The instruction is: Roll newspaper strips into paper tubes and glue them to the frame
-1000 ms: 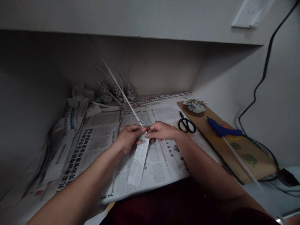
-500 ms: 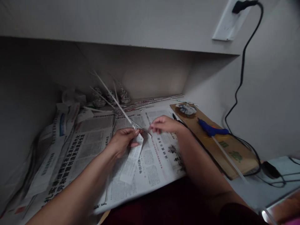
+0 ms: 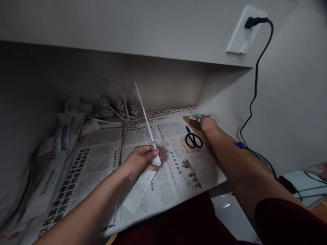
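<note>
My left hand [image 3: 143, 160] pinches a thin rolled newspaper tube [image 3: 146, 120] near its lower end. The tube slants up and away, while the unrolled tail of the paper strip [image 3: 141, 190] hangs below my fingers toward the table's front edge. Out to the right, my right hand [image 3: 208, 124] reaches to a crumpled grey-and-white wad [image 3: 198, 117] on the brown cardboard [image 3: 188, 119]. Its fingers are mostly hidden, so whether they grip the wad is unclear. Black-handled scissors [image 3: 193, 139] lie on the newspaper between my hands.
Newspaper sheets [image 3: 99, 149] cover the table. At the back stand several woven paper cones [image 3: 120, 108], near a star-shaped set of paper tubes [image 3: 128, 123]. My right forearm mostly covers a blue glue gun [image 3: 238, 145]. A black cord [image 3: 252, 105] runs down from the wall socket [image 3: 245, 32].
My right hand has moved from beside the tube out to the wad, uncovering the scissors. The tube in my left hand now stands steeper, and its tip has swung right.
</note>
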{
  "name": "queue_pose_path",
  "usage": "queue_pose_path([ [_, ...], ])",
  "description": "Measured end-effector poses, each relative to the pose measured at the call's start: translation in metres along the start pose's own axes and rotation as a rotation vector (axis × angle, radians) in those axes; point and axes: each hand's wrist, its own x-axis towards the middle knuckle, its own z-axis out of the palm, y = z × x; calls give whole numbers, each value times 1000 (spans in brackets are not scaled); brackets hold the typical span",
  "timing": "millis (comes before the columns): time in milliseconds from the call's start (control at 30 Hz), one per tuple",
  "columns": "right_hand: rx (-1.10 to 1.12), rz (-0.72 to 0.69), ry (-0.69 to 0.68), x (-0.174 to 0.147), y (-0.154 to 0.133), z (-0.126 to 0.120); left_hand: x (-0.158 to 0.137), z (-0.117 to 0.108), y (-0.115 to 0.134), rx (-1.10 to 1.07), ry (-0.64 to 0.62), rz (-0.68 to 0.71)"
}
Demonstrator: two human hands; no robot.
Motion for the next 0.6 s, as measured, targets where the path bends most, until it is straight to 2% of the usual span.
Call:
queue_pose_path([
  [233,-17,26,70,0,-2,-19,2,1,-6,9,-53,23],
  [333,104,24,121,-8,-22,-29,2,2,-7,10,-58,16],
  [400,290,-70,142,-21,-46,-35,2,3,-8,6,-66,14],
  [500,567,-316,-58,-48,-89,-42,1,3,-9,8,-77,13],
  [567,1080,-576,-497,-68,-114,-42,1,4,-9,17,-93,13],
  [600,1264,-648,-638,-77,-124,-42,0,4,-9,29,-103,10],
])
